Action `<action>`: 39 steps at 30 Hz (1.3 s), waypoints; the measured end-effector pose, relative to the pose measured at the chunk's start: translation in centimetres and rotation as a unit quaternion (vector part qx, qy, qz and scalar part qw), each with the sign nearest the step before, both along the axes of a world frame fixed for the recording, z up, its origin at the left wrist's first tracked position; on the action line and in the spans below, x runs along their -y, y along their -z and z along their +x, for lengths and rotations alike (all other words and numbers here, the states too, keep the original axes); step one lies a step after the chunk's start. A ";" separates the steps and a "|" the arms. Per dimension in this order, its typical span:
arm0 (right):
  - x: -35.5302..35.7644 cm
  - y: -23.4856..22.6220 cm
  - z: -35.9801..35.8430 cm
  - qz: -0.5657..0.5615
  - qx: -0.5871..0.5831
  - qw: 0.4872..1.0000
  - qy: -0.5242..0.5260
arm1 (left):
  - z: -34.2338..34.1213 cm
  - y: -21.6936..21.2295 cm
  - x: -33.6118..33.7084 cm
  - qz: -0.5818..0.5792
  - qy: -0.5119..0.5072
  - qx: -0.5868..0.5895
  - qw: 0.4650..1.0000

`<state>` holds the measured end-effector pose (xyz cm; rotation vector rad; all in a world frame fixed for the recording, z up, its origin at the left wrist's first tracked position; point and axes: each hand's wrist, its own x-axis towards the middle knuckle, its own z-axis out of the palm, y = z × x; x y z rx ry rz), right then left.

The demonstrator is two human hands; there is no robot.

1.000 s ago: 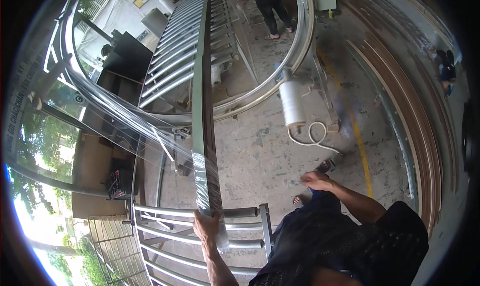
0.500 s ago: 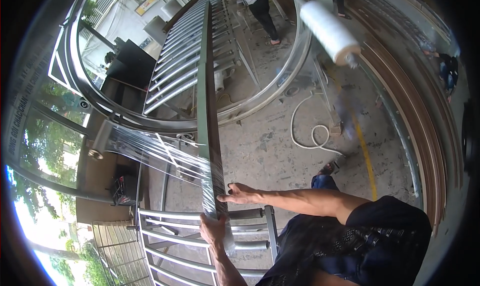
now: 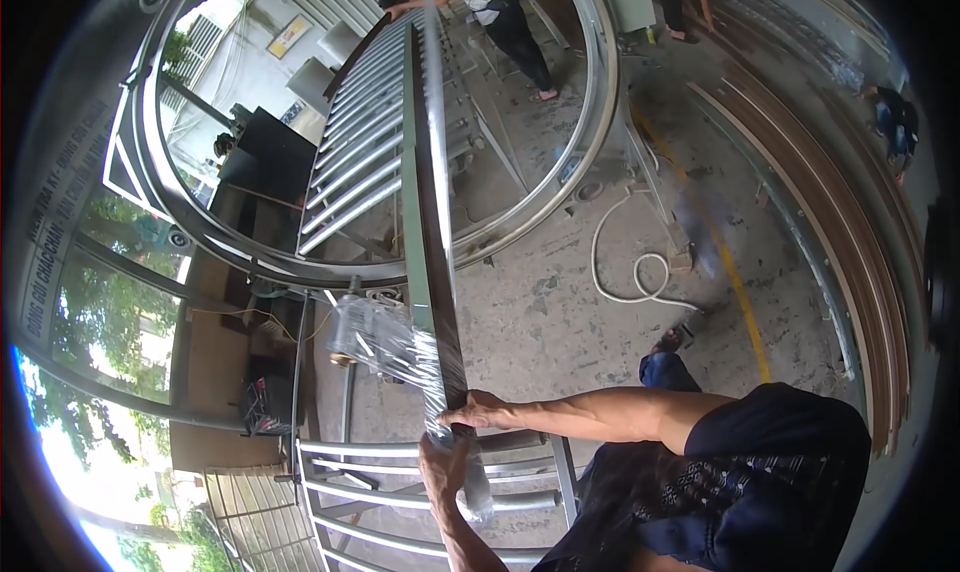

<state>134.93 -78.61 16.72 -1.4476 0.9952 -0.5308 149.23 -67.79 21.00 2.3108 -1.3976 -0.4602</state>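
Long dark-green metal bar (image 3: 428, 222), near end film-wrapped, lies on grey roller rack (image 3: 400, 482). Left hand (image 3: 445, 467) clenched around it; right hand (image 3: 478, 410) laid on top, fingertips obscured by clear plastic film (image 3: 395, 347).

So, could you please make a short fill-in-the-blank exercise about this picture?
1. Both hands rest on a long green ____.
2. The right hand lies ____ the left hand in the picture.
3. Clear plastic ____ wraps the bar near the hands.
4. A white ____ lies coiled on the floor.

Missing words: bar; above; film; hose
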 end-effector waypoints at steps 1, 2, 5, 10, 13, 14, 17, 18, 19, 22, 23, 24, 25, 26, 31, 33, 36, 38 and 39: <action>-0.1 -0.8 -0.2 -0.008 0.038 0.999 -0.004 | 0.9 0.6 -0.2 -0.076 0.018 -0.052 0.996; 0.2 -0.8 -0.3 -0.009 0.038 0.999 0.004 | 0.0 -0.9 0.8 -0.067 0.004 -0.073 0.995; 0.0 0.3 1.3 0.042 -0.093 0.995 0.008 | 0.1 -2.1 3.6 -0.089 0.002 -0.025 0.996; 1.7 9.3 6.2 0.148 0.472 0.867 0.062 | -3.6 -3.8 12.1 0.013 0.042 0.077 0.996; 1.1 8.9 5.8 0.060 0.361 0.930 -0.009 | -4.0 -3.6 13.3 0.090 0.021 0.075 0.993; 0.8 7.7 5.1 0.011 0.305 0.951 -0.044 | -3.4 -2.7 13.3 0.094 0.014 0.087 0.992; 0.4 2.9 2.1 -0.083 0.182 0.974 -0.107 | -3.0 -1.8 13.5 0.091 0.008 0.095 0.991; 0.1 0.3 1.1 -0.026 0.120 0.985 -0.117 | -2.5 -1.7 13.1 0.084 0.004 0.092 0.992; -0.1 -1.1 0.4 0.029 0.058 0.990 -0.124 | -2.6 -2.0 13.0 0.085 0.002 0.092 0.992; 0.9 1.2 0.6 -0.052 0.141 0.982 -0.119 | -4.0 -2.6 13.8 0.087 0.005 0.091 0.992; 0.9 1.7 1.0 -0.051 0.141 0.981 -0.120 | -4.0 -2.7 13.7 0.090 0.004 0.092 0.992; 0.9 2.3 1.3 -0.036 0.137 0.984 -0.109 | -4.1 -2.7 13.7 0.092 0.003 0.093 0.991; 0.9 2.8 1.6 -0.021 0.134 0.986 -0.097 | -4.1 -2.7 13.7 0.093 0.003 0.092 0.991; 0.8 2.9 1.7 -0.019 0.133 0.986 -0.100 | -3.9 -2.6 13.5 0.091 0.003 0.090 0.992; 0.3 2.1 -0.5 0.090 0.140 0.974 -0.153 | -4.1 -3.0 12.8 0.094 -0.011 0.087 0.992; 0.5 2.7 -1.7 0.061 0.049 0.985 -0.156 | -4.6 -3.1 12.8 0.085 -0.008 0.093 0.992; -0.3 3.9 -3.7 -0.021 -0.057 0.985 -0.161 | -4.9 -2.8 12.7 0.071 -0.015 0.101 0.992; -1.3 4.7 -5.4 -0.085 -0.087 0.980 -0.159 | -5.0 -2.6 12.7 0.063 -0.015 0.097 0.993; -1.9 4.2 -6.0 -0.085 -0.087 0.979 -0.164 | -4.8 -2.5 12.4 0.056 -0.023 0.096 0.994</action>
